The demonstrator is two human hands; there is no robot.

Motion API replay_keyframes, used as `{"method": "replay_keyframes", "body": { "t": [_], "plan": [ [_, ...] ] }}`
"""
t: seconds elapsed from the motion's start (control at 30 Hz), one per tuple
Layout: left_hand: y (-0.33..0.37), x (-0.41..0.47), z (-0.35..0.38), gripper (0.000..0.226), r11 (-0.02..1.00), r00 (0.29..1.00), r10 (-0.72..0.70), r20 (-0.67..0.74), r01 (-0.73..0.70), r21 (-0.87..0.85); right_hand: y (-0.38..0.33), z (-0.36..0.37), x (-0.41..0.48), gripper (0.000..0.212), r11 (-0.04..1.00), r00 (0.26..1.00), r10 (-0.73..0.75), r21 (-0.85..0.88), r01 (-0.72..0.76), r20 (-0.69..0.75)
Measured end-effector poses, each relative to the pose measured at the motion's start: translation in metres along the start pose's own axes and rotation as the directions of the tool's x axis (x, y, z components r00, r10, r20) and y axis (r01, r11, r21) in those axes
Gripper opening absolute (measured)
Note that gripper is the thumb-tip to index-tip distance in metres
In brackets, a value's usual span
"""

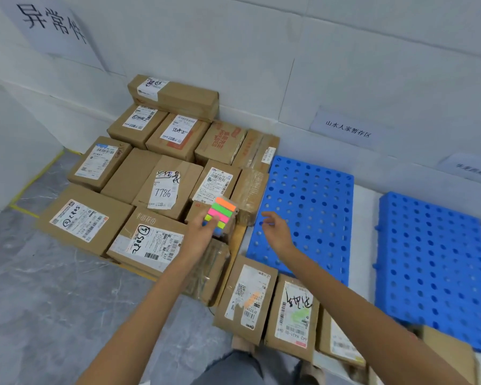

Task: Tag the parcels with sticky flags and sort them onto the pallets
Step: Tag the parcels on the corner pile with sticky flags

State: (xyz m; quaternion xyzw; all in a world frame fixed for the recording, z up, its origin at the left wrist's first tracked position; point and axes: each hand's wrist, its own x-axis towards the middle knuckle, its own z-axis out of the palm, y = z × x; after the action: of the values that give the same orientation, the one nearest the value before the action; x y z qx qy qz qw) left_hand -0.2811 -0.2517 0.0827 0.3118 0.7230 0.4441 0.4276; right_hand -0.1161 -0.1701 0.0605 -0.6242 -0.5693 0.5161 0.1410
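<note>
Many cardboard parcels (139, 184) lay packed together on the floor (53, 287) at the left, below a paper sign (50, 23). The left hand (199, 234) gripped a pad of sticky flags (220, 213) above the stack's right edge, its orange, green, pink and yellow strips showing. The right hand (278, 232) hovered near the pad, over the near blue pallet (317, 195), thumb and forefinger drawn together; whether they pinched a flag could not be told. Nearer the person, an orange-marked parcel (247, 298) and a green-marked parcel (292, 312) lay side by side, with a second blue pallet (433, 262) further right. By my judgement tagging was in hand and sorting hardly begun. The next move called for peeling one flag cleanly and pressing it flat on a parcel.
</note>
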Motion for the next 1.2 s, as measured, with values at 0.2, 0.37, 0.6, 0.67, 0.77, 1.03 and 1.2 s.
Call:
{"method": "replay_keyframes", "body": {
  "t": [0.2, 0.37, 0.6, 0.67, 0.77, 1.03, 1.2],
  "plan": [
    [0.026, 0.08, 0.05, 0.02, 0.988, 0.996, 0.019, 0.082, -0.031, 0.151, -0.018, -0.006, 0.059, 0.06, 0.977, 0.984, 0.141, 0.142, -0.156, 0.109],
    [0.012, 0.098, 0.073, 0.016, 0.969, 1.0, 0.013, 0.028, -0.02, 0.248, -0.02, 0.008, 0.072, 0.049, 0.92, 0.954, 0.223, 0.279, -0.274, 0.202],
    [0.028, 0.078, 0.084, 0.023, 0.98, 0.993, 0.122, -0.004, -0.119, 0.157, -0.004, -0.011, 0.056, 0.036, 0.846, 0.984, 0.162, 0.502, -0.179, 0.079],
    [0.042, 0.068, 0.09, 0.023, 0.974, 0.98, 0.196, -0.029, -0.191, 0.118, -0.003, -0.027, 0.047, 0.034, 0.814, 0.993, 0.109, 0.568, -0.117, 0.047],
    [0.055, 0.047, 0.1, 0.016, 0.955, 0.958, 0.287, -0.027, -0.284, 0.082, -0.003, -0.059, 0.026, 0.028, 0.785, 0.998, -0.035, 0.617, 0.056, -0.046],
    [0.069, -0.044, 0.161, 0.017, 0.956, 0.957, 0.286, 0.045, -0.281, -0.089, 0.023, -0.143, -0.042, 0.036, 0.806, 0.921, -0.27, 0.457, 0.377, -0.282],
    [0.065, -0.102, 0.218, 0.017, 0.971, 0.979, 0.164, 0.12, -0.139, -0.194, 0.058, -0.2, -0.09, 0.046, 0.833, 0.902, -0.278, 0.385, 0.397, -0.329]
  ]
}}
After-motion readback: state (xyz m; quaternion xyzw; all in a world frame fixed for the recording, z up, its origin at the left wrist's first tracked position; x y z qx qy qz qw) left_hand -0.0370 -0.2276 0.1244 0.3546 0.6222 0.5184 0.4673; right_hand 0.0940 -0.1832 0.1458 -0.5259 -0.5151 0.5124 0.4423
